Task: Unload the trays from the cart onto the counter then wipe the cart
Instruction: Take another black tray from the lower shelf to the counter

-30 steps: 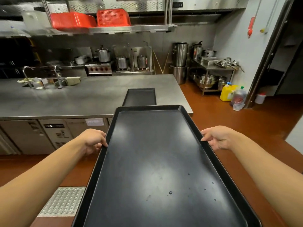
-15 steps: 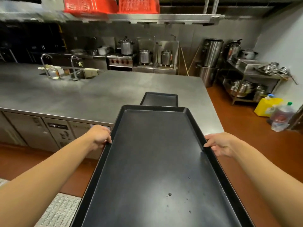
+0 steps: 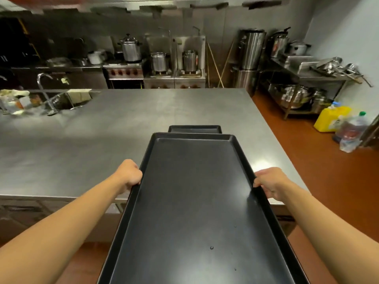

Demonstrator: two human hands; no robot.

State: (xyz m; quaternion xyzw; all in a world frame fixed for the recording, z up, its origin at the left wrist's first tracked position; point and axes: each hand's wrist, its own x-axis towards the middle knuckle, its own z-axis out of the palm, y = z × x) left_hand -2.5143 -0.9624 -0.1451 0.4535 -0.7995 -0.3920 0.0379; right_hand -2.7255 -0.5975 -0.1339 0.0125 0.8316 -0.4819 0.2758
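We hold the long, shallow black rectangular tray by its two long rims, level in front of us. Our left hand has its grip clamped on the left rim, fingers curled under and thumb on top; our right hand is clamped the same way on the right rim.

Compared with a second ago, the tray has travelled forward: then its far end only reached the near edge of the brushed stainless-steel table, and now its front half hangs over the steel while the near half still juts out over the red-brown floor. Whether its underside touches the table yet, we cannot tell.

Just beyond its far rim lies a second black tray, already set down. We judge that this tray is about to be set down beside or onto that one. The cart is out of view, and wiping it comes afterwards.
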